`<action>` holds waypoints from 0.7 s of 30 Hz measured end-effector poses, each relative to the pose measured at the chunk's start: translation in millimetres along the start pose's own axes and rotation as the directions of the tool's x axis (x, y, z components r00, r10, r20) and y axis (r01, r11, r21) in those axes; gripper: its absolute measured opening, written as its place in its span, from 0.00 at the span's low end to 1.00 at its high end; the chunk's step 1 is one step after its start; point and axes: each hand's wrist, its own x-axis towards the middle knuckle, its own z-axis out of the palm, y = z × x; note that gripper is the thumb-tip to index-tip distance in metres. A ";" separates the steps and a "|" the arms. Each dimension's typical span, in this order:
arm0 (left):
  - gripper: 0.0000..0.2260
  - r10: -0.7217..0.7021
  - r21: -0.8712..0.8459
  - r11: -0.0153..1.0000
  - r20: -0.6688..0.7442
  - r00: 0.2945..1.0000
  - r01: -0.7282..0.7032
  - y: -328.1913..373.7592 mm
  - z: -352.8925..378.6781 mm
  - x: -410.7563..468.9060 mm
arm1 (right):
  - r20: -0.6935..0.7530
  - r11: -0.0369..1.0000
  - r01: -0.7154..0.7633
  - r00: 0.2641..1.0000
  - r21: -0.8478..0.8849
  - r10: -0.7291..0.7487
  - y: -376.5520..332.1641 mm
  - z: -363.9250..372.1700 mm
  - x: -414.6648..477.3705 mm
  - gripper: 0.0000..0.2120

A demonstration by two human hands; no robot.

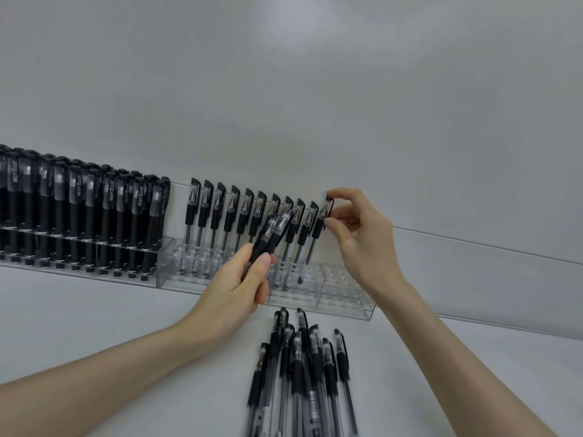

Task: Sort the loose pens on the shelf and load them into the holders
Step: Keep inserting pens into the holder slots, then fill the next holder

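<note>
Bright, flat, diffuse light, cool grey cast. Soft brighter patch on the wall (315, 39) top centre; small glints on the clear holders (344, 298). Shadows faint, just under the loose pens (303, 367). Wide-angle bend: holders and shelf (94, 310) tilt and curve towards the edges. Slight blur on the held pens (273, 231) in the left hand (236, 288); loose pens smear at the bottom edge. Detail soft overall.

Stationery shop display, most likely. White shelf (94, 310), plain white back panel (284, 89). Clear acrylic holders (344, 299) line the back. Left of the left hand (233, 288): tiers packed with identical black pens (75, 209) labelled "TEST". Above it, up to the right hand (359, 238): row of matching gel pens (230, 212). Near side of both: loose pile (303, 367), same model.
</note>
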 end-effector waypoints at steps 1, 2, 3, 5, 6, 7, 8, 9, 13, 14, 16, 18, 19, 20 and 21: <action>0.10 0.000 0.000 1.000 0.000 1.000 0.000 -0.3 0.4 -0.2 | 0.003 1.000 0.003 1.000 -0.005 -0.003 -0.4 -0.2 0.3 0.16; 0.10 0.001 -0.001 1.000 0.000 1.000 -0.001 -0.5 0.5 -0.4 | 0.002 1.000 0.008 1.000 -0.009 -0.008 -0.5 -0.3 0.5 0.16; 0.10 0.003 0.000 1.000 -0.001 1.000 -0.003 -0.7 0.5 -0.5 | -0.002 1.000 0.010 1.000 -0.013 -0.010 -0.4 -0.6 0.5 0.16; 0.10 0.006 0.005 1.000 -0.002 1.000 -0.006 -0.8 0.4 0.1 | -0.001 1.000 0.007 1.000 -0.026 -0.007 0.1 -0.3 -0.2 0.16; 0.10 0.006 0.007 1.000 -0.002 1.000 -0.006 -1.0 0.3 0.4 | 0.007 0.999 0.001 1.000 -0.034 -0.001 0.4 0.4 -1.0 0.16; 0.10 0.007 0.005 1.000 -0.003 1.000 -0.007 -0.8 0.4 0.7 | 0.019 0.999 -0.004 1.000 -0.044 0.005 0.8 1.5 -2.2 0.16; 0.10 0.006 0.002 1.000 -0.002 1.000 -0.006 -0.8 0.3 0.7 | 0.031 0.998 -0.007 0.999 -0.058 0.009 1.1 2.7 -4.0 0.16; 0.10 0.006 0.000 1.000 0.000 1.000 -0.006 -0.8 0.5 0.6 | 0.039 0.997 -0.007 0.999 -0.072 0.010 1.4 3.9 -5.9 0.16; 0.10 0.011 0.008 1.000 0.008 1.000 -0.011 -1.4 -0.9 -1.0 | 0.038 0.989 0.006 0.999 -0.144 0.000 0.9 3.5 -8.4 0.15; 0.10 0.013 0.010 1.000 0.009 1.000 -0.013 -1.2 -0.9 -1.3 | 0.041 0.986 0.010 0.999 -0.167 -0.004 0.7 2.4 -8.7 0.15; 0.10 0.012 0.001 1.000 0.018 1.000 -0.012 -1.2 -0.7 -1.6 | 0.033 0.983 0.004 0.999 -0.181 0.002 -0.8 -1.1 -9.6 0.16; 0.11 0.003 -0.015 1.000 0.031 1.000 -0.002 -1.7 -0.7 -1.5 | 0.003 0.992 -0.032 0.999 -0.118 0.033 -7.6 -4.9 -12.2 0.15; 0.11 0.007 -0.010 1.000 0.040 0.999 -0.006 -2.4 -0.7 -1.5 | 0.010 0.997 -0.064 0.998 -0.046 0.064 -13.3 -6.0 -14.6 0.14; 0.11 0.024 0.006 1.000 0.055 0.998 -0.024 -3.1 -0.9 -1.8 | 0.051 0.994 -0.104 0.993 0.042 0.102 -19.3 -5.8 -17.6 0.12; 0.10 0.050 0.025 0.998 0.073 0.996 -0.052 -4.0 -1.1 -2.4 | 0.118 0.980 -0.150 0.984 0.130 0.134 -24.4 -4.5 -21.1 0.12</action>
